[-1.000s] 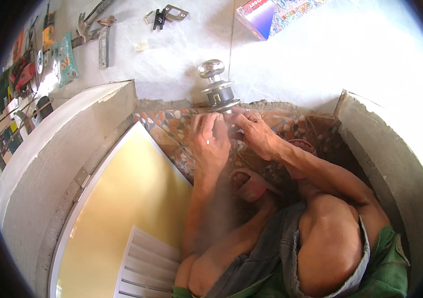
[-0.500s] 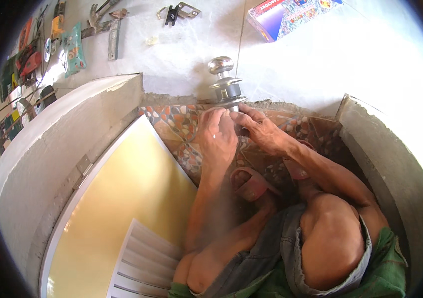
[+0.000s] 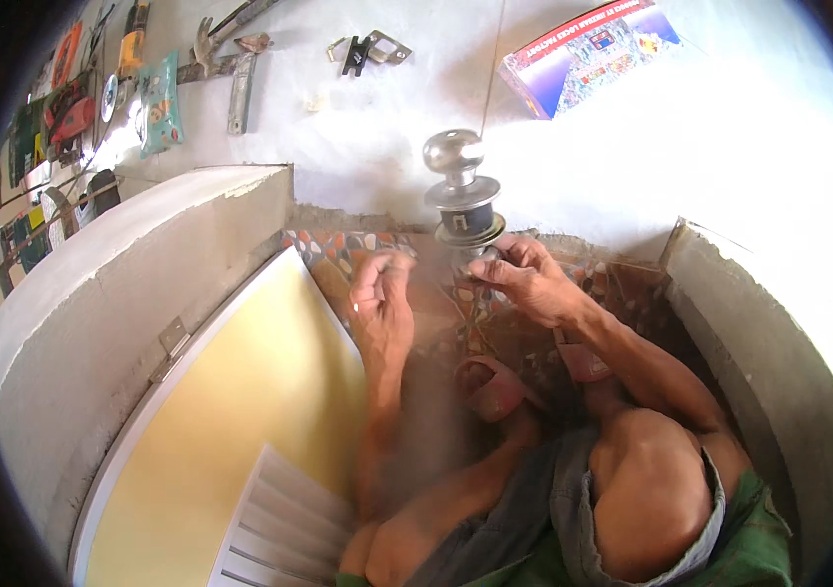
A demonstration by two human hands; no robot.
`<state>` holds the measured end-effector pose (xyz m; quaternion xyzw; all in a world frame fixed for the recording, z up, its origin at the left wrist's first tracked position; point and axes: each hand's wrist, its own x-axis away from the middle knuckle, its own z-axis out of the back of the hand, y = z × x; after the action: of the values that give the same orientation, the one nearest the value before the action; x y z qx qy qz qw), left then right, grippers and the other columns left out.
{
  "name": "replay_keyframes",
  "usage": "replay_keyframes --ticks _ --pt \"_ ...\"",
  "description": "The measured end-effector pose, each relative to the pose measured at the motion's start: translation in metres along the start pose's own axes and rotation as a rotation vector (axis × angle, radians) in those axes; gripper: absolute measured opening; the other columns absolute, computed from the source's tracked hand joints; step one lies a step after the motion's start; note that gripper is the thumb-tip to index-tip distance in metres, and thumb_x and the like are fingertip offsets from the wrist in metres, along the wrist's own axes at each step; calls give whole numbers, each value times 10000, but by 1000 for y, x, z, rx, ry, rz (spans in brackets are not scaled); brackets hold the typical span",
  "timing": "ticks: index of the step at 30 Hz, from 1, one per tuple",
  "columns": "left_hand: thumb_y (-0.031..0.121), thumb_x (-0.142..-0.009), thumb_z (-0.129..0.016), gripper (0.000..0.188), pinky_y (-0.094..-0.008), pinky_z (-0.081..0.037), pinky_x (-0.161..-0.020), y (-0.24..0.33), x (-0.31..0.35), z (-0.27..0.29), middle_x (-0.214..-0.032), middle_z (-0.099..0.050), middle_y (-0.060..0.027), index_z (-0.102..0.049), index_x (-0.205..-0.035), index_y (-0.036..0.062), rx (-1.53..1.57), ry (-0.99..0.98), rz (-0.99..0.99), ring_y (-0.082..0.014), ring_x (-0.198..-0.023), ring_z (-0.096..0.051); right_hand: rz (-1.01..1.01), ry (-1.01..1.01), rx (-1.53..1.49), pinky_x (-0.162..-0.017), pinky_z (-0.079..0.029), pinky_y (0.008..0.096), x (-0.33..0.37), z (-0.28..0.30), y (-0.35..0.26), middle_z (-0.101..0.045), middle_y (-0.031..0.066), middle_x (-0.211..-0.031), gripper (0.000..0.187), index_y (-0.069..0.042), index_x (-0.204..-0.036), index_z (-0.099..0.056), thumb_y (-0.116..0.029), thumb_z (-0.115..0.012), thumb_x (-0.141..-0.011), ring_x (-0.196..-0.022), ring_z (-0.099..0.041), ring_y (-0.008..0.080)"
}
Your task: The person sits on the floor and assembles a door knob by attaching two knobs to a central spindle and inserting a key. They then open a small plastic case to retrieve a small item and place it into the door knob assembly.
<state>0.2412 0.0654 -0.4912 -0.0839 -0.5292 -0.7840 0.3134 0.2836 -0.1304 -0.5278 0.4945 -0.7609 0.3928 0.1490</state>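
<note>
A silver cylindrical doorknob lockset (image 3: pixel 462 194) stands roughly upright above the pebble-patterned strip of floor. Its round knob is at the top, with metal discs and a dark middle band below. My right hand (image 3: pixel 534 284) grips the lower end, thumb and fingers around it. That lower part is partly covered by the fingers. To the left, apart from the lockset, my left hand (image 3: pixel 382 293) is raised with its fingers curled in. Whatever it may hold is hidden inside the curl.
Low concrete walls (image 3: pixel 172 215) rise on both sides. A yellow door panel (image 3: pixel 231 382) with white louvres leans at left. On the pale floor lie metal latch parts (image 3: pixel 372 51), a hammer (image 3: pixel 206 49), a colourful box (image 3: pixel 588 57), a teal packet (image 3: pixel 159 108) and several tools.
My left hand has come off the lockset and moved left and slightly down. The right hand still holds the lockset. The whole view has shifted, with the floor items sitting lower.
</note>
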Motion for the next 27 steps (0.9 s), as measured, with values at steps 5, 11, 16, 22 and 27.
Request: replay_keyframes --ticks 5,11,16,22,27 --pt "125 -979 -616 159 -357 -498 -747 -31 -43 -2 -904 -658 -141 -672 -1006 -22 -428 34 -277 -284 -858 -636 118 -38 -79 -794 -512 251 0 -15 -22 -711 11 -1085 419 -82 -1304 -634 -142 -738 -902 -922 -638 89" --pt "115 -990 -582 254 -410 -486 -855 15 -51 -2 -1096 -645 -162 -643 -1189 -31 -95 3 -116 -306 -989 -624 30 -84 -189 -912 -530 332 2 -25 -47 -663 60 -1207 442 -1 -1337 -568 -176 -690 -950 -1058 -626 143" --pt "324 -1030 -497 485 -393 -396 -1060 38 -13 -8 -1345 -572 -184 -537 -1358 -32 365 -81 -149 -270 -1247 -529 16 -59 -339 -954 -528 351 2 -42 -51 -655 64 -1211 453 2 -1353 -547 -211 -666 -971 -1074 -637 147" --pt "337 -1012 -521 529 -391 -414 -1046 42 -6 -12 -1279 -604 -164 -505 -1375 -48 343 -128 -122 -267 -1210 -559 113 -66 -94 -964 -484 318 5 -50 -41 -676 35 -1160 423 -16 -1319 -581 -130 -703 -930 -1077 -619 107" --pt "349 -989 -558 490 -359 -500 -920 51 12 -4 -1184 -646 -112 -546 -1307 -24 805 -126 -53 -211 -1058 -633 121 -51 118 -946 -490 317 12 -69 -45 -677 54 -1134 500 7 -1331 -556 -40 -737 -867 -1071 -618 134"
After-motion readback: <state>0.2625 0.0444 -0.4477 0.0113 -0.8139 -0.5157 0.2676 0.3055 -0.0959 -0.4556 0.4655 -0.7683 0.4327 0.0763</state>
